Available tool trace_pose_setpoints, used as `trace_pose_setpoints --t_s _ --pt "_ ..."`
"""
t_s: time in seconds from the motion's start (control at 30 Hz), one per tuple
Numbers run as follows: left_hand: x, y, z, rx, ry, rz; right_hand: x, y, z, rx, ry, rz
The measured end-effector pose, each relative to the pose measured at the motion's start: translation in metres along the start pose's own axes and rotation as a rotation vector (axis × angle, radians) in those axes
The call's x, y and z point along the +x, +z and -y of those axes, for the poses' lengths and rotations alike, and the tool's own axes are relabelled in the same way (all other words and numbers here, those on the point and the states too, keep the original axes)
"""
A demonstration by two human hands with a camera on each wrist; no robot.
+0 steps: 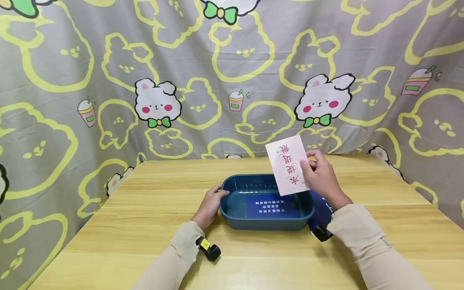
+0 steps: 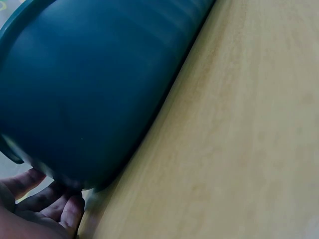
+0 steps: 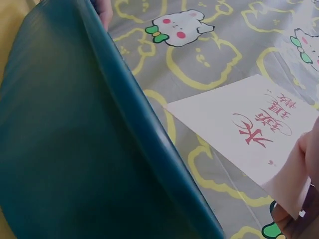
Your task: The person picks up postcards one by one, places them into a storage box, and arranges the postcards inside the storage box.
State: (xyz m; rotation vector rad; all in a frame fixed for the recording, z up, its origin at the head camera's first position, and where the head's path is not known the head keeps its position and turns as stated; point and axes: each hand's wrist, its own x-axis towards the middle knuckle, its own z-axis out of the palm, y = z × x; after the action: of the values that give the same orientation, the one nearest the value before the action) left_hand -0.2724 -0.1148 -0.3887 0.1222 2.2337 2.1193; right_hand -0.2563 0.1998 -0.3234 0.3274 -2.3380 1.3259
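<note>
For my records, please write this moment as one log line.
left hand: grips rectangular teal basin; right hand: pinches pink red-lettered card; blue white-lettered card: inside basin

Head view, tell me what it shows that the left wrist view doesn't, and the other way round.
Only the head view shows the right hand pinching a pink card, and the blue card inside the tub. Only the left wrist view shows the fingertips of the left hand below the tub's rim. Both show the left hand, the tub's outside and the table.
</note>
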Motion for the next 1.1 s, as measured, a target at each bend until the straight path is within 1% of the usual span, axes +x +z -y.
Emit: trace_pose_setpoints --t_s 0.4,0.6,0.87,0.97,1.1 --pt "-0.002 0.0 -0.002 -0.014 0.017 0.0 0.0 0.009 -0.004 -0.015 -0.044 0.039" --pt "-0.001 0.0 -0.001 -0.006 0.015 -0.001 -0.001 0.012 -0.005 -0.037 -0.057 0.062" --pt "0.0 -0.001 0.0 0.002 0.013 -0.001 -0.001 0.016 -0.005 -0.041 -0.116 0.069" --pt "0.0 -0.001 0.0 -0.002 0.013 -0.001 -0.001 0.017 -0.005 -0.058 -0.125 0.067" --pt "-0.001 -0.001 -0.001 -0.014 0.016 -0.002 -0.001 0.02 -0.007 -0.113 -0.136 0.072"
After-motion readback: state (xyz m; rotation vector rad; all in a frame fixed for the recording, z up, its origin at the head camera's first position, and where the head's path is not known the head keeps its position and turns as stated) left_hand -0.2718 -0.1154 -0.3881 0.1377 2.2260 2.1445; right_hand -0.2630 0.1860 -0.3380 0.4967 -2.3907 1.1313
